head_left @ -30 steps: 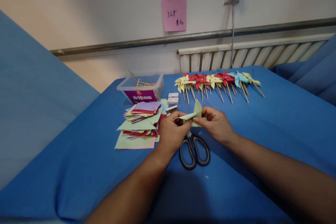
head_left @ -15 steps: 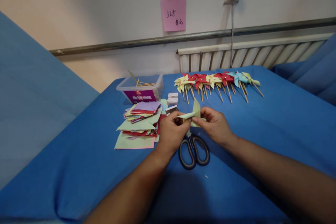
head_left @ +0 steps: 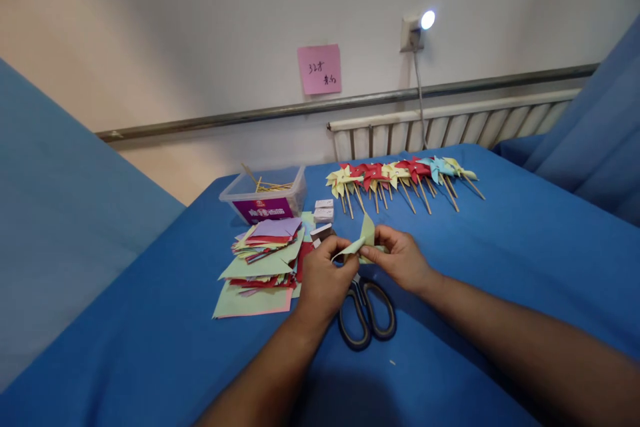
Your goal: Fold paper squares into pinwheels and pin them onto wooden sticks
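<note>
Between my two hands is a pale green paper pinwheel (head_left: 367, 232) with folded, curling blades. My left hand (head_left: 325, 277) pinches its left side, fingers bent round the paper. On the other side my right hand (head_left: 403, 259) grips it between thumb and fingers; the fingertips are partly hidden by the paper. Just below lie scissors (head_left: 361, 317) with dark handles, their blades mostly covered by my hands. Left of my left hand is a pile of coloured paper pieces (head_left: 265, 267). A small open box (head_left: 321, 233) sits close behind my left fingers.
A clear plastic tub (head_left: 263, 193) holding wooden sticks stands at the back left. Small white boxes (head_left: 324, 211) are beside it. Finished pinwheels (head_left: 395, 177) on sticks lie in a row along the back of the blue-covered table (head_left: 480, 347). A radiator (head_left: 460, 120) runs behind.
The camera view has tilted up, so everything appears lower. Both hands keep hold of the pale green pinwheel, and its left blade has shifted slightly in my fingers.
</note>
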Action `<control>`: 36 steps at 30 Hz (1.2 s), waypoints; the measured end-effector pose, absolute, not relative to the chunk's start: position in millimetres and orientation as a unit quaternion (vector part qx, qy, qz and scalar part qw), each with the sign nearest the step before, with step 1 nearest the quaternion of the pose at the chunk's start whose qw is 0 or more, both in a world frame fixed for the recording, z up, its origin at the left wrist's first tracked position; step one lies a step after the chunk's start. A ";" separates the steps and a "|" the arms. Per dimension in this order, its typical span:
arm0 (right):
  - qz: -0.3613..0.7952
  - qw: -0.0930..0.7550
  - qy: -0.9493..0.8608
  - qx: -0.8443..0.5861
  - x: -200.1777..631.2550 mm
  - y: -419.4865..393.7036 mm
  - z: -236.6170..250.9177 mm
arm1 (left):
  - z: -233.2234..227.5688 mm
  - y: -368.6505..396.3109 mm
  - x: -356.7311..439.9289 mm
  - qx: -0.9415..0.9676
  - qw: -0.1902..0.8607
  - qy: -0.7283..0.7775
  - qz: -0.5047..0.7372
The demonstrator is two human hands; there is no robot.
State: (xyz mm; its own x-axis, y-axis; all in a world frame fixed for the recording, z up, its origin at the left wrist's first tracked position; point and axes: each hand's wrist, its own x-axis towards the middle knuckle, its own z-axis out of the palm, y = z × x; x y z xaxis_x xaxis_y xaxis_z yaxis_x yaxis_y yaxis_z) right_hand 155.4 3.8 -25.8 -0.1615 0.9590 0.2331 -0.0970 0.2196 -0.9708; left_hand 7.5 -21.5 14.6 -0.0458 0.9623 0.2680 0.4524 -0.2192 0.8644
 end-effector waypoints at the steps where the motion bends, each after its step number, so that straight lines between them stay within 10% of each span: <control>1: 0.499 0.528 -0.575 -0.376 155.1 3.5 -25.5 | 14.9 -21.7 7.3 0.630 0.281 0.559 0.460; 22: 0.631 0.515 -0.463 -0.349 152.6 7.1 -31.0 | 4.5 -14.0 9.1 0.385 0.574 0.506 0.516; 36: 0.619 0.521 -0.472 -0.348 152.0 5.9 -30.8 | 0.0 -8.0 6.0 0.459 0.521 0.519 0.498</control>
State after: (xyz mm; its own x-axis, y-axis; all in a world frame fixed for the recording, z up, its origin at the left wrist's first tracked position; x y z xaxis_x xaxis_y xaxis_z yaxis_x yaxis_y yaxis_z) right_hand 152.0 5.9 -30.8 -0.2135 0.9751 0.0609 -0.3170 -0.0102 -0.9484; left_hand 6.0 -8.0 0.0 -0.0352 0.9959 -0.0833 -0.0418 0.0818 0.9958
